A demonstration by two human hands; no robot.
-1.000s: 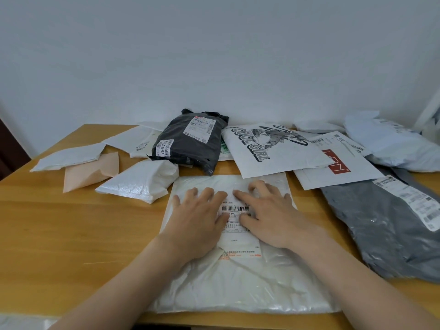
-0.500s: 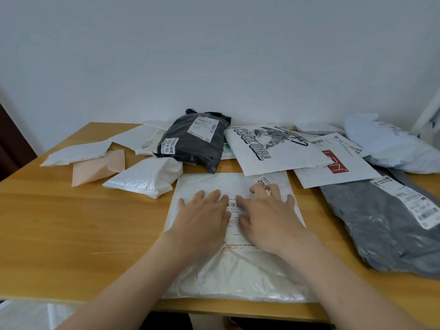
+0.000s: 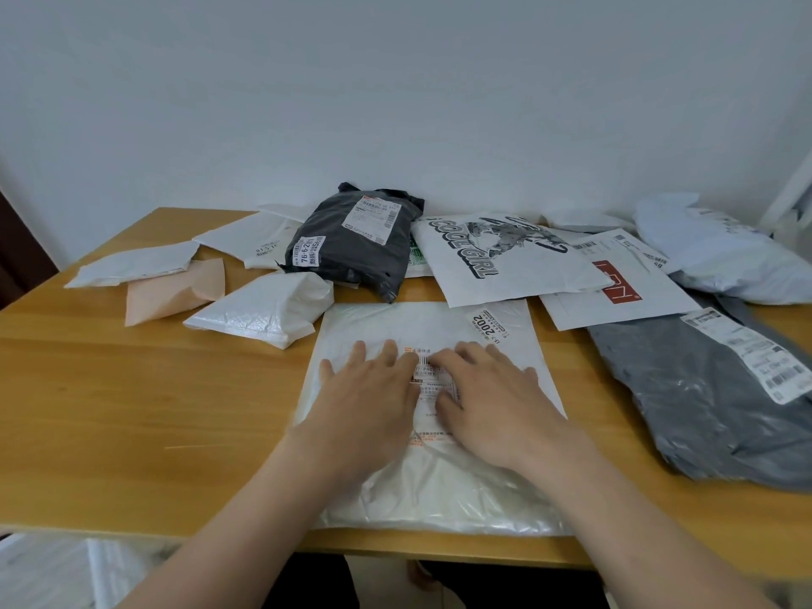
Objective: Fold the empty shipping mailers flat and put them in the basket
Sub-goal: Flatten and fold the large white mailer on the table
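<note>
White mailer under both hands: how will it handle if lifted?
Likely floppy: the white mailer is thin, wrinkled film lying flat. Probably light, since it looks empty. Possibly slippery: its near end is glossy and lies close to the table edge.

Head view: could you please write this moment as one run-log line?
phase: flattening | left hand: flat on white mailer | right hand: flat on it, beside left | basket: not in view

Honey-toned wood-grain worktop [image 3: 132, 410], glossy white mailer [image 3: 422, 327], black mailer [image 3: 351, 252], white mailer with black "COOL GIRL" print [image 3: 505, 257], peach mailer [image 3: 175, 290], dark grey mailer [image 3: 712, 397]
</note>
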